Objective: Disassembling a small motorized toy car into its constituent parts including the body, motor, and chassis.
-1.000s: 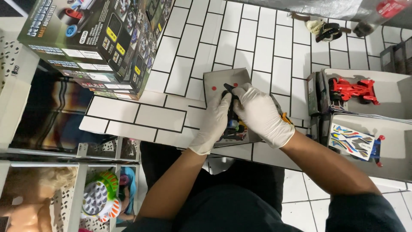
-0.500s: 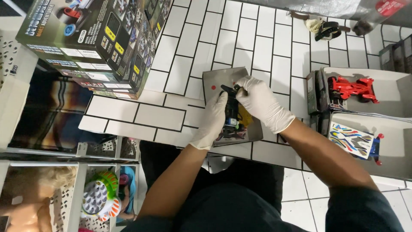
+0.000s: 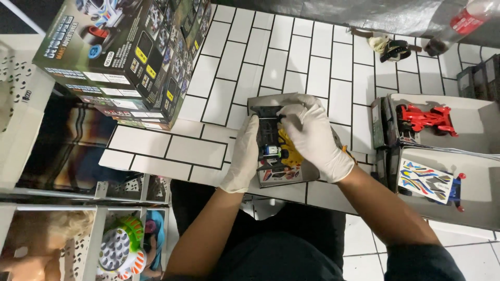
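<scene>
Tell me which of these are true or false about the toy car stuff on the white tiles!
1. Both hands wear white gloves. True: the left hand and the right hand are both gloved.
2. The hands hold a black toy car chassis over a grey tray. True.
3. The red car body is in the left hand. False: it lies in an open box to the right, away from both hands.
4. The big printed box stands on the right side. False: it sits at the upper left.
5. A colourful sticker sheet lies in a box on the right. True.
</scene>
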